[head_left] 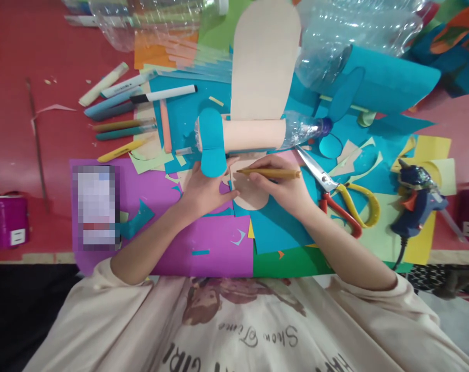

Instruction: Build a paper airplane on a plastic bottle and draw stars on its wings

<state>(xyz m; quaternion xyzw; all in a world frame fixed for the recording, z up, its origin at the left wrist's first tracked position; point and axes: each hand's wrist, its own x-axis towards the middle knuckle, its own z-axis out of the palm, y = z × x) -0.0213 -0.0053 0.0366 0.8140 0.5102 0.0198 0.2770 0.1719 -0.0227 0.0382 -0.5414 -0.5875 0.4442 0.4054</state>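
A clear plastic bottle (303,130) lies sideways in front of me, wrapped in a peach paper band (253,134). Blue rounded paper (214,161) covers its left end. A long peach paper strip with a rounded end (265,57) extends beyond the bottle, and another rounded peach piece (251,196) shows on the near side. My right hand (286,185) grips a golden-brown pen (275,173), its tip over the near peach piece. My left hand (205,190) rests beside that piece with fingers apart, partly under the blue paper; its thumb reaches the peach edge.
Red-and-yellow scissors (337,191) lie open at right, with a glue gun (416,199) farther right. Several markers (121,103) and a phone (96,206) are at left. A blue-wrapped bottle (389,77) lies at the back right. Paper scraps and coloured sheets (214,237) cover the red table.
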